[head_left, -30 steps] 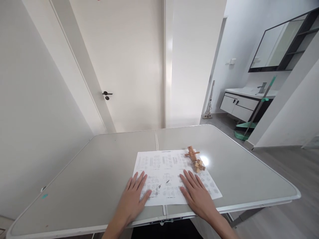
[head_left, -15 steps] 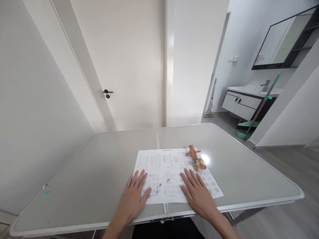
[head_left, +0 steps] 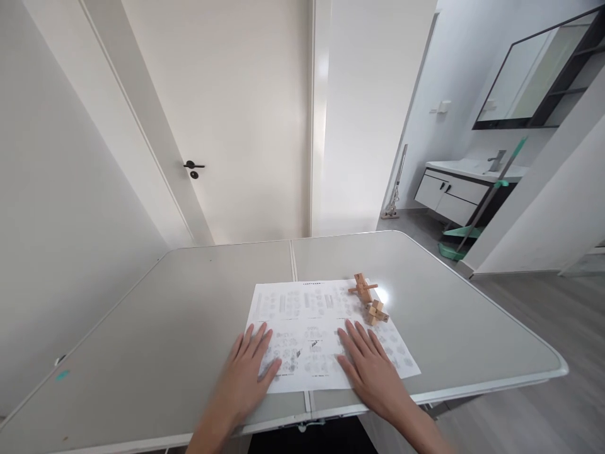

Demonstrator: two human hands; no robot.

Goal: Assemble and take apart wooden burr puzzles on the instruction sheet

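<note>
A white printed sheet [head_left: 326,366] with small grey diagrams lies flat on the table. My left hand [head_left: 248,366] rests open at its left edge, with fingertips on the paper. Over the sheet's lower right part, my right hand [head_left: 371,369] lies flat with fingers spread. Two wooden interlocking puzzles sit just beyond the right hand: a reddish-brown puzzle [head_left: 362,289] with a crossing stick, and a lighter wooden puzzle [head_left: 377,313] nearer to me. Neither hand touches them. The paper under my palms is hidden.
The grey folding table [head_left: 165,334] has a seam down its middle. Behind it stands a white door [head_left: 236,113] with a black handle [head_left: 193,166]. To the right are a sink cabinet [head_left: 449,192], a mop [head_left: 397,186] and a green dustpan [head_left: 451,251].
The view has shifted slightly, so most things appear a little further left. Both hands stay on the sheet, and the wooden puzzles have not moved on it.
</note>
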